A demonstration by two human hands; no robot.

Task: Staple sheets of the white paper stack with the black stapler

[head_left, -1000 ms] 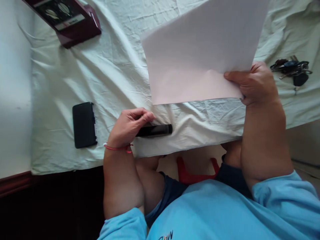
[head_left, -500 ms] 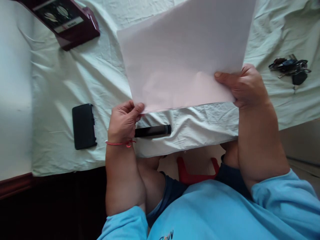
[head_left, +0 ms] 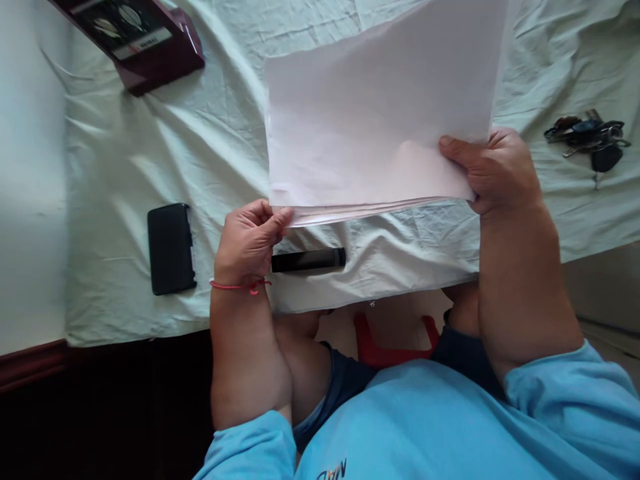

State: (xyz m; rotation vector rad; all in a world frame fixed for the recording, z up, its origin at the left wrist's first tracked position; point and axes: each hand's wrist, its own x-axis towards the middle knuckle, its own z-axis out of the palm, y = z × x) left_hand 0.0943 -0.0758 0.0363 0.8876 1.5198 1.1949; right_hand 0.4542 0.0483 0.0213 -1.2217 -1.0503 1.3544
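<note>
Blank white paper sheets [head_left: 370, 127] are held up over the cloth-covered table. My left hand [head_left: 250, 240] pinches their near left corner between thumb and fingers. At the right side my right hand [head_left: 503, 170] grips them, its thumb lying on top and its other fingers hidden beneath. Along the near edge the layers sit slightly apart, the top sheet set back from those under it. Just below the paper, beside my left wrist, a dark cylindrical object [head_left: 310, 259] lies on the cloth; its left end is close to my hand.
A black phone-like case [head_left: 171, 249] lies to the left on the pale green tablecloth [head_left: 115, 173]. A maroon box [head_left: 160, 53] stands at the far left. Several keys in a bunch [head_left: 595, 137] rest at the right. Under the table edge shows a red stool [head_left: 395, 350].
The top sheet's left side has shifted right and away from my left thumb, so the lower layers now show at the near edge. Both hands keep their hold.
</note>
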